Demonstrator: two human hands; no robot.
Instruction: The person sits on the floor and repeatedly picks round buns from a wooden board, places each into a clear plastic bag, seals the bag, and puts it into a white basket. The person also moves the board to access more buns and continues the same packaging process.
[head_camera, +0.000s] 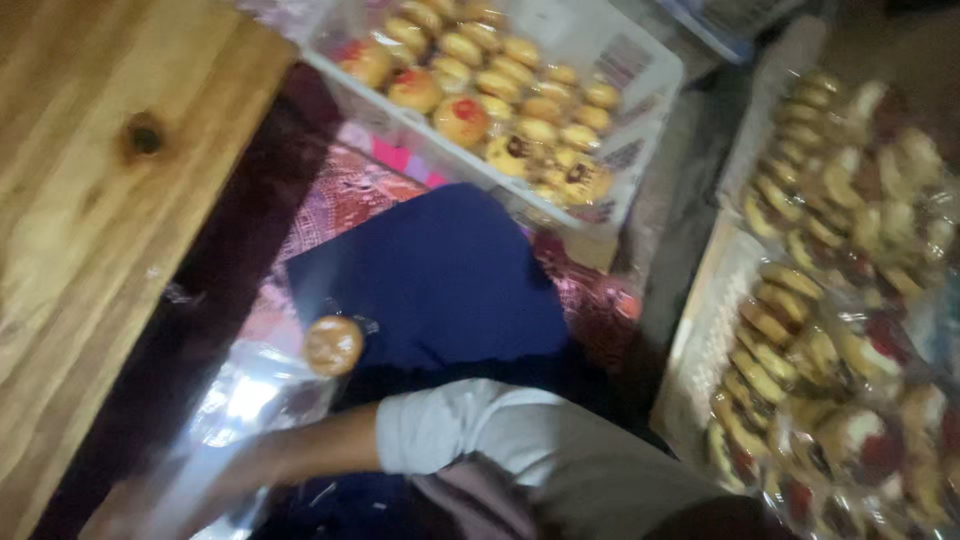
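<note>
Pastry (333, 345) in clear bags (245, 400) | above reaching arm (300, 450) | hands blurred behind plastic, grip unclear

Table (90, 200) at nine o'clock, filling left side. Bin (640, 60) at twelve, pastries (490, 90) inside it in rows. Cloth (440, 280) at centre, before bin, over lap. Single pastry (333, 345) in wrap, just left of cloth, near table edge. Plastic bags (250, 400) at seven, below that pastry. Arm (300, 445) crosses bottom from five towards seven, over bags. Wrapped pastries (840, 300) stacked at three, running down to four.
</note>
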